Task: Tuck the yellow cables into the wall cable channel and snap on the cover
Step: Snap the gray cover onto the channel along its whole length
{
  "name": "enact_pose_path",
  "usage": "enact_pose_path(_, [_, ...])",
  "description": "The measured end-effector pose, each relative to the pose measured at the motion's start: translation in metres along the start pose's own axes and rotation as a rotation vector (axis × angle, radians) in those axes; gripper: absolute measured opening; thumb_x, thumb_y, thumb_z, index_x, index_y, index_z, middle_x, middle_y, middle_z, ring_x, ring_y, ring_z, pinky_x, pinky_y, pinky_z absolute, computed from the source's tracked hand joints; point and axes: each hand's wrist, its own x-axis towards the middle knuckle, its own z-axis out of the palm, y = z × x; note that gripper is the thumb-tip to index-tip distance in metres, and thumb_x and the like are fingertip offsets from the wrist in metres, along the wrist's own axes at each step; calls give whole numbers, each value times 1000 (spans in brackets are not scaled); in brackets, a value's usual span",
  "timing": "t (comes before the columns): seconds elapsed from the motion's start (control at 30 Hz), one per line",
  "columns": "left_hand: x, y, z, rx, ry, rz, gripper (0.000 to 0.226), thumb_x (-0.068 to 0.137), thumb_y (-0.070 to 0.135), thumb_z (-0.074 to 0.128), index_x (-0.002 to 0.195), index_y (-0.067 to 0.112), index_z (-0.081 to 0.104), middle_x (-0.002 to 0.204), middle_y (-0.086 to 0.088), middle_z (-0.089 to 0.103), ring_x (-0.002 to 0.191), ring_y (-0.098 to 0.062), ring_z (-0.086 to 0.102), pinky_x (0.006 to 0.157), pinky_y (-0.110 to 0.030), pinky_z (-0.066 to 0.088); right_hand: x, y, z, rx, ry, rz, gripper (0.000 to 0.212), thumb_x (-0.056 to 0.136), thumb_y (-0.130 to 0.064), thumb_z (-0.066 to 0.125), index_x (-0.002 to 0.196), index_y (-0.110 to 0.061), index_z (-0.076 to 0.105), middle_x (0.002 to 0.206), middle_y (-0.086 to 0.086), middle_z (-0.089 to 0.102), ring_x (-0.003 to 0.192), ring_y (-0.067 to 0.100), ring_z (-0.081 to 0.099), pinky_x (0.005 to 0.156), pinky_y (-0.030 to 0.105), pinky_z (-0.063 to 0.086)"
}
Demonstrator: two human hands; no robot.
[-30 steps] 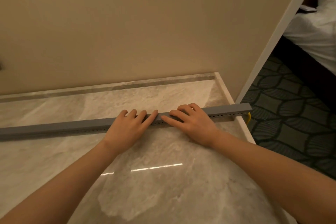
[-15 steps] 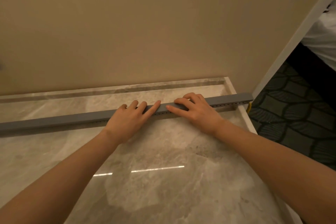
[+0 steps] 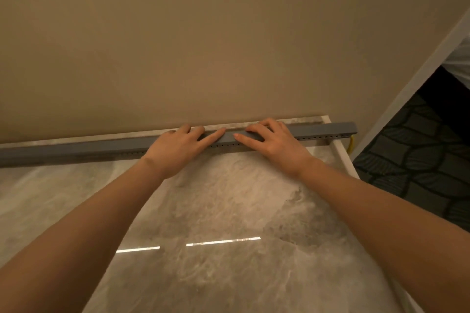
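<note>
Sliding across the marble floor (image 3: 229,223), the long grey cable channel (image 3: 76,148) now lies close along the foot of the beige wall (image 3: 203,46), where a second ago a broad strip of floor showed between them; its right end juts past the floor's raised edge. That suggests the cover is on and the closed channel is being set in its final place. Both hands lie flat on its top near the middle, pushing rather than gripping: the left hand (image 3: 175,148) with fingers spread and the index stretched along the top, the right hand (image 3: 274,142) likewise splayed. One yellow cable (image 3: 352,143) hangs from the right end; whether the cover is fully seated along its length is hard to tell from here.
</note>
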Motion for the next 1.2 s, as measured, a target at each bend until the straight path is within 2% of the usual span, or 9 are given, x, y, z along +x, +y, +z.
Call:
enact_pose_path(0.13, [7,-4,3,-17,-4,-18,90,86,1,45,145,32,-16,121,-1,43,100,-23,43,58,-31,34,7,5,-1,18,-74,35,65,68,18,64,126,-11,58,114,23,62,96,41,58,75,52,50])
enact_pose_path(0.4, [10,4,3,-12,-31,-105,85,88,3,41,145,34,-14,122,-5,44,105,-26,46,65,-32,34,13,4,1,6,-193,121,68,74,15,59,135,-14,48,124,20,56,110,37,51,87,47,43])
enact_pose_path(0.47, [9,8,1,-13,-58,-156,83,89,5,44,146,33,-9,124,-6,43,108,-27,45,72,-33,40,13,2,2,-20,-231,160,67,79,10,54,140,-16,40,129,16,51,115,33,47,92,44,37])
enact_pose_path(0.53, [5,10,-2,-57,-93,-221,77,91,12,44,147,32,-4,128,-6,41,113,-27,43,87,-37,42,15,-4,3,-43,-249,195,64,83,3,50,141,-18,36,130,13,49,116,31,45,94,42,34])
enact_pose_path(0.6, [-1,11,-4,-124,-119,-283,71,92,21,44,148,31,1,134,-6,38,120,-28,39,98,-41,37,17,-11,2,-42,-250,242,55,87,-7,48,141,-18,38,131,12,50,117,31,45,96,41,33])
enact_pose_path(0.73, [-19,18,-8,-238,-150,-399,68,92,30,46,148,29,6,147,-5,26,132,-27,28,106,-44,30,23,-26,0,-22,-257,239,46,91,-19,44,137,-17,41,134,8,49,121,28,42,101,38,29])
enact_pose_path(0.83, [-36,23,-12,-295,-195,-478,68,92,33,48,148,29,9,152,-5,20,137,-27,23,110,-46,26,34,-43,1,7,-285,186,44,93,-25,42,136,-18,41,134,5,49,123,25,41,102,37,28])
enact_pose_path(1.0, [-83,2,-11,-320,-184,-580,64,92,33,48,147,28,15,152,-4,22,136,-27,25,109,-47,28,81,-91,4,43,-315,111,41,93,-32,45,133,-19,44,132,4,51,121,25,43,99,38,32])
enact_pose_path(1.2, [-160,-56,8,-304,-189,-592,58,92,35,46,144,26,24,151,-7,25,135,-27,28,108,-45,28,138,-180,20,24,-322,140,37,94,-32,43,127,-18,48,127,6,54,117,27,46,95,38,34])
